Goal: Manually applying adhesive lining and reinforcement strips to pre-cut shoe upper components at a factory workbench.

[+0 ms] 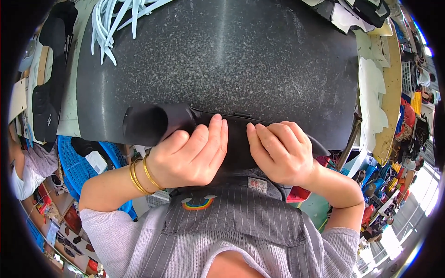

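Observation:
A black, smooth, flexible piece [178,119] lies along the near edge of a dark speckled work board [222,74]. Its left end curls up into a wide open tube, and its right part is largely covered by my hands. My left hand [190,155], with gold bangles on the wrist, is closed on the piece near its middle, fingertips at the far edge. Just to its right, my right hand [282,150] grips the same piece, fingers bent together and thumb hidden. A small gap separates the two hands. What kind of article the piece is cannot be made out.
Pale blue-white strips [118,21] lie in a heap at the far left of the board. Black cut parts [48,102] hang over the left side. Below left stands a blue plastic basket [76,164]. White sheet scraps [371,102] line the right side. Another person [28,171] is at far left.

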`<move>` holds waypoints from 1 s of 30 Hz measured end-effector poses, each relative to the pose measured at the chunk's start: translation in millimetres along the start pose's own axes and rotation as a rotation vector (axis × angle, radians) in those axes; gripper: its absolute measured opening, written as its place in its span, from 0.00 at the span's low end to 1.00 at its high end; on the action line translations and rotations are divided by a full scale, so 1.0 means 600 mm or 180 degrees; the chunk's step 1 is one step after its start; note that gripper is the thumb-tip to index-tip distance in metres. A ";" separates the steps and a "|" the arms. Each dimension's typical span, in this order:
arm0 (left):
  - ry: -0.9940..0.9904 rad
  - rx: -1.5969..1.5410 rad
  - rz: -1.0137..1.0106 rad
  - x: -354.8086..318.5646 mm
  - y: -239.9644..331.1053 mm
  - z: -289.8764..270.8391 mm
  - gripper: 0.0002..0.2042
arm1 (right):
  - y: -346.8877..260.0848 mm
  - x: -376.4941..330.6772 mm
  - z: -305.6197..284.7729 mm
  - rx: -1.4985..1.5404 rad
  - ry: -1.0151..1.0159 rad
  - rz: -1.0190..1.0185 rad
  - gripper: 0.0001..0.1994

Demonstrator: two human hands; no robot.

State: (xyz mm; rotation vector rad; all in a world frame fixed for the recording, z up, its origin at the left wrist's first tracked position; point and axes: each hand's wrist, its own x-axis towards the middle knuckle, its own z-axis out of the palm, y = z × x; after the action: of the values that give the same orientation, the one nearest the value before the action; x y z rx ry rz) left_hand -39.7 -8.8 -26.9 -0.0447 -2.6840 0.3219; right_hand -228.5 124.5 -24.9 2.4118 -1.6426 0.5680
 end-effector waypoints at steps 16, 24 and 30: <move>-0.0478 -0.1539 -0.0413 0.016 0.069 -0.017 0.16 | 0.027 -0.021 -0.094 -0.0072 -0.0983 0.0127 0.22; 0.0099 -0.1675 -0.0774 0.076 0.118 0.011 0.15 | 0.004 -0.180 -0.057 -0.0848 0.1354 0.0575 0.20; 0.0347 -0.1644 -0.1342 0.076 0.133 0.033 0.10 | -0.008 -0.110 -0.022 -0.0066 0.0173 0.1033 0.15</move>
State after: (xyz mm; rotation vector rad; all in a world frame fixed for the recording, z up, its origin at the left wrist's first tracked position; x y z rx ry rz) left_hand -91.0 68.0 -43.4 0.3327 -2.5124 -0.4880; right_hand -247.9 187.4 -39.1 2.1066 -2.0194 0.6526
